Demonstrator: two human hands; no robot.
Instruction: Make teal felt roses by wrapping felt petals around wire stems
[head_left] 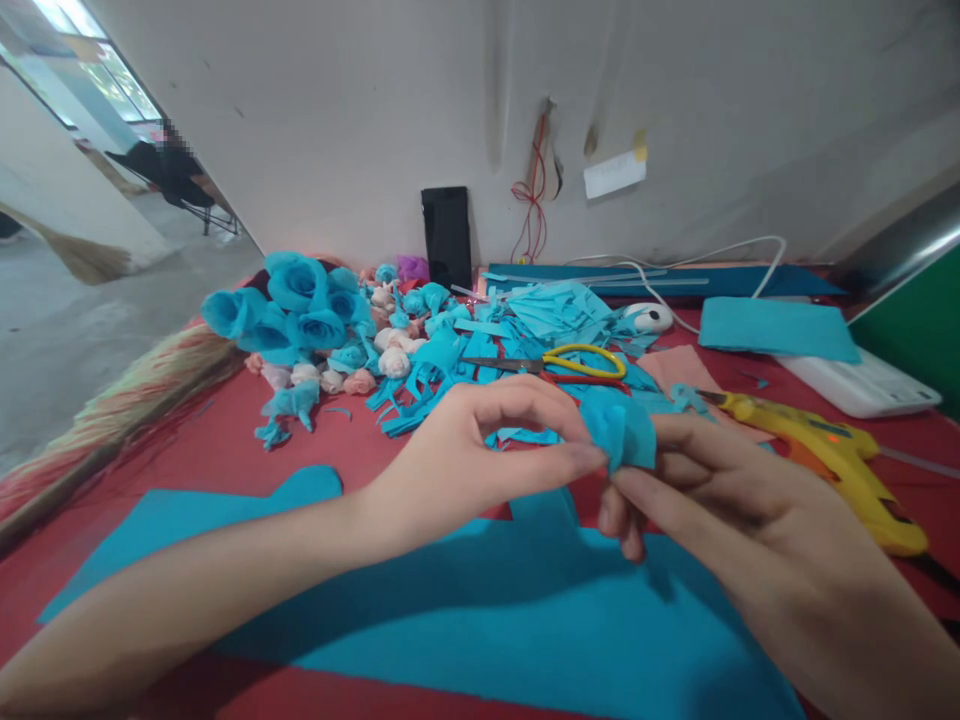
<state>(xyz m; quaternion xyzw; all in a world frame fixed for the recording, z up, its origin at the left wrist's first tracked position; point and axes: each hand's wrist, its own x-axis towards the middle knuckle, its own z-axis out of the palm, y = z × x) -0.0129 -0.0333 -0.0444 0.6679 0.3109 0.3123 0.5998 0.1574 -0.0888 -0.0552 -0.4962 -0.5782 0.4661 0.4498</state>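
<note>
Between my two hands, above the table, is a small blue crepe paper flower (616,428) with its petals wrapped round. My left hand (495,440) pinches its left side between thumb and fingertips. From the right, my right hand (720,500) grips the lower part of the flower, its thumb pressed at the base. Under both hands lies a large blue paper sheet (450,620). Just beyond them, scissors (585,362) with yellow and red handles rest on cut blue paper strips (555,315).
Finished blue paper roses (296,300) and small pink and white paper flowers (397,350) cluster at the back left. A yellow glue gun (832,460) lies on the right. A black phone (447,235) leans on the wall. A white device (862,385) sits under folded blue paper (780,328).
</note>
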